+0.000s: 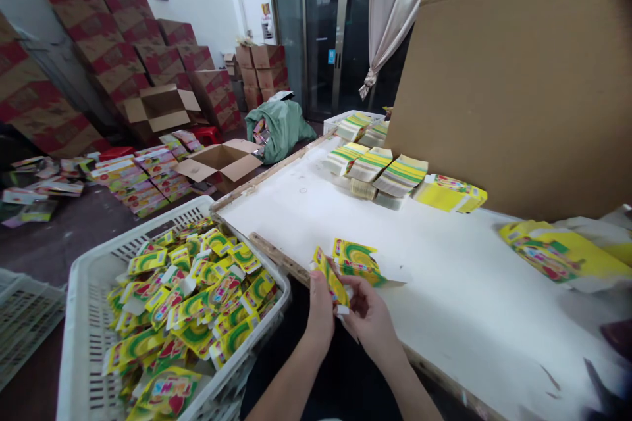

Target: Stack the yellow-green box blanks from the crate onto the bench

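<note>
Observed from the room: one small yellow carton (332,283) is in work, held at the near edge of the white table (276,210). The left hand (320,306) grips its side; the right hand (366,312) has its fingers at the lower end, beside a white flap (342,310). I judge it shaped but unfinished. The basket (69,342) alongside holds a large heap of cartons (212,296), apparently folded. Outstanding: a yellow piece (356,260) just beyond the hands and stacks (371,163) farther back, seemingly flat. The remainder cannot be counted.
</note>
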Demonstrator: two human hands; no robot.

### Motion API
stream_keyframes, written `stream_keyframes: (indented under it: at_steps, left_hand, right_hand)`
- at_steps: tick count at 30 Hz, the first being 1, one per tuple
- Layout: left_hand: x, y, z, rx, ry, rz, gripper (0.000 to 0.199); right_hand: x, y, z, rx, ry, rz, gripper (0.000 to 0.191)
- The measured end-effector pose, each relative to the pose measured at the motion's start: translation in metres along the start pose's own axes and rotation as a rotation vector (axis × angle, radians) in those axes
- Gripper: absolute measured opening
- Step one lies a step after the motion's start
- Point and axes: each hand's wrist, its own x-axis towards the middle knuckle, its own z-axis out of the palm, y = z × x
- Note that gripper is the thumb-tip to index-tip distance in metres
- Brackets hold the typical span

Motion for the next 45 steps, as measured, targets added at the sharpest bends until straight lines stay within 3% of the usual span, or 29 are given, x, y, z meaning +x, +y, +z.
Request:
stream_keyframes:
  at_steps: [4, 9, 12, 16, 19, 22, 25, 27, 30, 32, 34, 37, 39, 42, 45]
  left_hand:
    - [-0.002, -0.002, -0.010, 0.067, -0.115, 0.033, 0.043]
    - [-0.002, 0.010, -0.003, 0.222, -0.017, 0.183, 0.037]
    - [0.000, 0.017, 0.001, 0.317, -0.003, 0.264, 0.033]
    - [-0.002, 0.020, -0.006, 0.341, -0.110, 0.158, 0.013]
    - [-0.003, 0.021, -0.013, 0.334, -0.160, 0.082, 0.018]
    - [-0.004, 0.034, -0.017, 0.398, -0.159, 0.125, 0.022]
    - [-0.009, 0.062, -0.015, 0.523, -0.155, 0.378, 0.034]
    - [-0.015, 0.081, -0.011, 0.707, -0.235, 0.501, 0.049]
    - [-0.018, 0.092, -0.005, 1.079, -0.437, 0.424, 0.085]
    - [-0.017, 0.087, -0.005, 1.212, -0.540, 0.297, 0.086]
    - [-0.014, 0.076, -0.006, 1.245, -0.557, 0.223, 0.066]
    - [-0.013, 0.060, -0.010, 1.267, -0.487, 0.224, 0.056]
    - [-0.015, 0.053, -0.011, 1.289, -0.475, 0.246, 0.062]
    - [-0.020, 0.049, -0.011, 1.298, -0.515, 0.299, 0.074]
    - [-0.024, 0.049, -0.011, 1.283, -0.627, 0.345, 0.085]
  right_hand:
    - [0.004, -0.004, -0.009, -0.096, 0.063, -0.048, 0.024]
    - [-0.004, -0.007, 0.002, 0.015, -0.081, -0.076, 0.023]
    - [-0.006, -0.006, 0.006, -0.007, -0.056, -0.073, 0.011]
    - [0.001, -0.005, -0.007, -0.044, 0.044, -0.045, 0.004]
    - [0.005, -0.007, -0.020, -0.139, 0.060, -0.077, 0.003]
    - [0.007, -0.013, -0.033, -0.374, 0.129, -0.253, 0.008]
    - [0.008, -0.021, -0.046, -0.655, 0.241, -0.517, 0.021]
    - [0.009, -0.026, -0.049, -0.814, 0.247, -0.686, 0.028]
    - [0.007, -0.031, -0.043, -0.931, 0.110, -0.846, 0.030]
    - [0.005, -0.031, -0.037, -0.929, 0.039, -0.879, 0.035]
    - [0.005, -0.028, -0.032, -0.829, 0.123, -0.817, 0.043]
    - [0.006, -0.020, -0.029, -0.458, 0.309, -0.535, 0.064]
    - [0.008, -0.015, -0.027, -0.223, 0.247, -0.299, 0.060]
    - [0.009, -0.011, -0.022, -0.042, 0.057, -0.011, 0.044]
    - [0.009, -0.009, -0.018, 0.112, -0.012, 0.086, 0.041]
